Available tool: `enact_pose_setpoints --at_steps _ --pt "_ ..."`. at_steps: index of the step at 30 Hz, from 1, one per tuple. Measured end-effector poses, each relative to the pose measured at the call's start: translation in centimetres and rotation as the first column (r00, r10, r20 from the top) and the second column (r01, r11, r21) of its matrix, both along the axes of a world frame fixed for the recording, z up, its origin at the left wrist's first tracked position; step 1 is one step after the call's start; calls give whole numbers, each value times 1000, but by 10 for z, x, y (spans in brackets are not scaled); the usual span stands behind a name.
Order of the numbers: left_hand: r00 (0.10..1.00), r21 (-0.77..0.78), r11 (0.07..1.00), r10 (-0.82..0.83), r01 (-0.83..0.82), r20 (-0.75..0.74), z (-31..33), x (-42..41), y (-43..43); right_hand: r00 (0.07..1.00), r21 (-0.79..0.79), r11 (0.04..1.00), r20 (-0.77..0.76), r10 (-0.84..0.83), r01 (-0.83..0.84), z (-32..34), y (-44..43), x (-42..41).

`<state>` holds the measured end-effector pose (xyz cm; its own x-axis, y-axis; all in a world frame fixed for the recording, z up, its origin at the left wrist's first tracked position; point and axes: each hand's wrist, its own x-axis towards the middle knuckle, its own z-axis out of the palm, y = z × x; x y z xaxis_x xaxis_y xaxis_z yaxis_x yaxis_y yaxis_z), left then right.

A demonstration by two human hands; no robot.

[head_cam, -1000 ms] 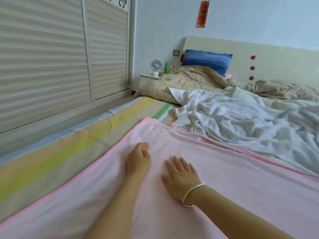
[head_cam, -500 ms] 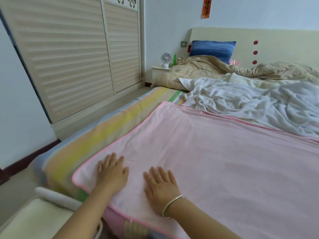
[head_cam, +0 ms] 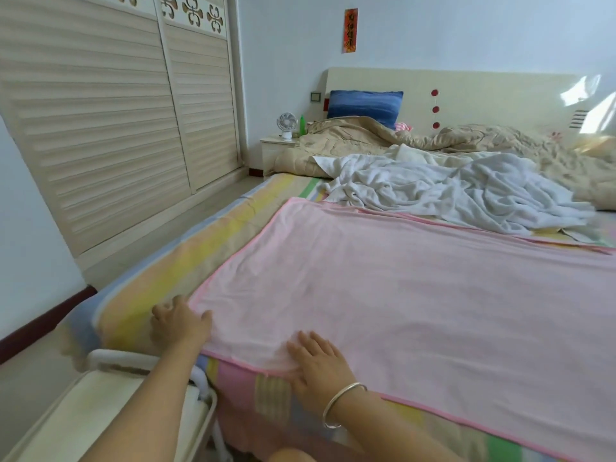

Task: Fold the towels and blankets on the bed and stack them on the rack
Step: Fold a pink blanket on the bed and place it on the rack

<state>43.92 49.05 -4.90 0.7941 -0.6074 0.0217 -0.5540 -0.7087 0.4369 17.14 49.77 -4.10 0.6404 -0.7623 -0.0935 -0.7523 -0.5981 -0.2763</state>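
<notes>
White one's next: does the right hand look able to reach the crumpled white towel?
Probably not without leaning in: the right hand presses the near edge of the spread pink towel, and the crumpled white towel lies beyond its far edge. Nothing blocks it.

1. Pink blanket [head_cam: 383, 288]: thin, pale pink with a darker pink trim. It is spread flat in a single layer across the near half of the bed [head_cam: 160, 261], with light creases toward its near left corner. The near edge runs along the foot of the mattress.
2. White towel [head_cam: 466, 191]: large and crumpled in a loose heap just beyond the pink blanket's far edge.
3. Beige quilt [head_cam: 350, 138]: rumpled and bunched across the head end.
4. Bed: covered in a pastel striped sheet.
5. Rack [head_cam: 83, 395]: white tubular frame with a cream surface, standing against the bed's near left corner.
</notes>
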Motion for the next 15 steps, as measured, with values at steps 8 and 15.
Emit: enact_pose_setpoints --at_steps 8,15 --pt "994 -13 994 -112 112 10 1 -9 19 983 7 985 55 -173 173 22 27 -29" --pt "977 36 976 -214 215 -23 -5 -16 24 971 17 977 115 -211 211 21 42 -31"
